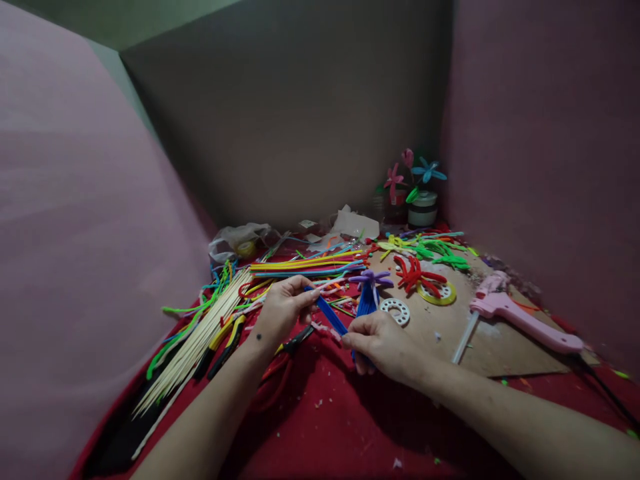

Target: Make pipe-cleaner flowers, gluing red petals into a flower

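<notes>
Between my hands runs a short band of blue pipe cleaners (331, 316), slanting down to the right. My left hand (286, 308) pinches its upper end between thumb and fingers. At the lower end, my right hand (381, 341) closes around the blue pipe cleaners, with more blue strands (367, 299) rising behind its fingers. A purple pipe-cleaner flower (371, 279) sits just above those strands. Close to my right hand lies a white ring with holes (395, 311). The fingertips of my right hand are partly hidden.
Wooden sticks (200, 340) and pliers (227, 347) lie left on the red cloth (320, 433). A pink glue gun (525, 317) rests on a brown board (485, 347) at right, near red (415, 275) and green (443, 253) pipe-cleaner pieces. Flowers in a pot (423, 212) stand behind.
</notes>
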`<state>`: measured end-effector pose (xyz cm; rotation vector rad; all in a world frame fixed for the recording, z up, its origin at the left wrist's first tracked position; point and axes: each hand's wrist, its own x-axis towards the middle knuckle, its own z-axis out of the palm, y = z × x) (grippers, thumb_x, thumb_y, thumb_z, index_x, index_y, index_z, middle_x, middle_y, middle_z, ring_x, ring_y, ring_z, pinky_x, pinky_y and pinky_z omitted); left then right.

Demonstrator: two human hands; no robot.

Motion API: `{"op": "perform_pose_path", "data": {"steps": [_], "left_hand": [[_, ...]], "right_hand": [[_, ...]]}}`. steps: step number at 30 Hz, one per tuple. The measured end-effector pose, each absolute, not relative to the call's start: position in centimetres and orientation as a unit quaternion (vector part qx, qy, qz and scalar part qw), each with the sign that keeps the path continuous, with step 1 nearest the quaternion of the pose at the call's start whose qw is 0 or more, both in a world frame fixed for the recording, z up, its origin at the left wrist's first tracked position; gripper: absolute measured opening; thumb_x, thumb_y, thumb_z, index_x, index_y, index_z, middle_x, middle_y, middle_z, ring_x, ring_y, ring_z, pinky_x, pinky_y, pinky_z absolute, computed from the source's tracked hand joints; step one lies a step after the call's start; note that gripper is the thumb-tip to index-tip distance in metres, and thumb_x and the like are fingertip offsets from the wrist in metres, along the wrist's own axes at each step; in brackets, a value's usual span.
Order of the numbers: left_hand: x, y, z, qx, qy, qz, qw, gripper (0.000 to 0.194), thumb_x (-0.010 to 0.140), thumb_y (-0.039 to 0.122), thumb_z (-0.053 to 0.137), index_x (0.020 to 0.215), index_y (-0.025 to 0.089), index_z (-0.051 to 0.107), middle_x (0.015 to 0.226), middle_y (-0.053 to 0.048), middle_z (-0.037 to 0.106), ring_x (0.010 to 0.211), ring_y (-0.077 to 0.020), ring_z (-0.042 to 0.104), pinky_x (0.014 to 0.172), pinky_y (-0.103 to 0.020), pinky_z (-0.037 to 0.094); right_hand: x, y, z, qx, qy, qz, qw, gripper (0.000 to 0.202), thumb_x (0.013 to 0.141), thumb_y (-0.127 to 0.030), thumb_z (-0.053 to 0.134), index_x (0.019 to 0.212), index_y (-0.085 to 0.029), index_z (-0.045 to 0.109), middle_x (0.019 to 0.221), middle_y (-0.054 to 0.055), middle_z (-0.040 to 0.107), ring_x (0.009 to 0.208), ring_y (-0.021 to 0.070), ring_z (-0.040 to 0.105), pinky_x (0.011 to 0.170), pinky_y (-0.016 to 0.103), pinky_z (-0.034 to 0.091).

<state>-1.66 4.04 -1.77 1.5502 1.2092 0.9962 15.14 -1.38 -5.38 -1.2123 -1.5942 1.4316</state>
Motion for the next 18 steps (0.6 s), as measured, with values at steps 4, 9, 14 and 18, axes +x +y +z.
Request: {"op": "perform_pose_path", "data": {"steps": [4, 9, 14, 18], "left_hand": [[-1.4, 4.2, -2.3, 0.679, 0.491, 0.417, 0.352, 0.016, 0.070, 0.031, 0.063, 0.070, 0.016, 0.056, 0.050, 0.006, 0.051, 0.039, -0.0059, 0.044, 0.040, -0.017, 0.034], [-1.6, 4.7, -2.5, 0.682, 0.499, 0.406, 0.349, 0.019, 0.069, 0.032, 0.063, 0.065, 0.016, 0.055, 0.047, 0.006, 0.050, 0.039, -0.0062, 0.043, 0.039, -0.017, 0.033], [-1.9, 5.1, -2.0, 0.651, 0.497, 0.380, 0.431, 0.019, 0.069, 0.031, 0.063, 0.065, 0.015, 0.053, 0.048, 0.004, 0.054, 0.035, -0.0067, 0.044, 0.036, -0.018, 0.032], [-2.1, 5.3, -2.2, 0.637, 0.488, 0.389, 0.452, 0.020, 0.070, 0.032, 0.064, 0.068, 0.013, 0.055, 0.051, 0.002, 0.056, 0.037, -0.0070, 0.048, 0.040, -0.018, 0.036]], "right_hand": [[15.2, -1.1, -5.5, -0.458, -0.561, 0.597, 0.346, 0.026, 0.072, -0.019, 0.050, 0.046, -0.017, 0.049, 0.034, -0.005, 0.049, 0.029, 0.0058, 0.038, 0.033, 0.018, 0.028], [15.3, -0.8, -5.7, -0.457, -0.533, 0.619, 0.352, 0.020, 0.069, -0.019, 0.052, 0.050, -0.015, 0.054, 0.033, -0.005, 0.050, 0.027, 0.0054, 0.037, 0.032, 0.018, 0.028], [15.4, -0.7, -5.7, -0.462, -0.523, 0.625, 0.351, 0.017, 0.068, -0.018, 0.052, 0.053, -0.015, 0.056, 0.032, -0.005, 0.050, 0.026, 0.0053, 0.036, 0.031, 0.017, 0.028], [15.4, -0.8, -5.6, -0.471, -0.533, 0.610, 0.349, 0.023, 0.069, -0.018, 0.050, 0.046, -0.016, 0.050, 0.031, -0.005, 0.048, 0.026, 0.0048, 0.035, 0.031, 0.017, 0.027]]}}
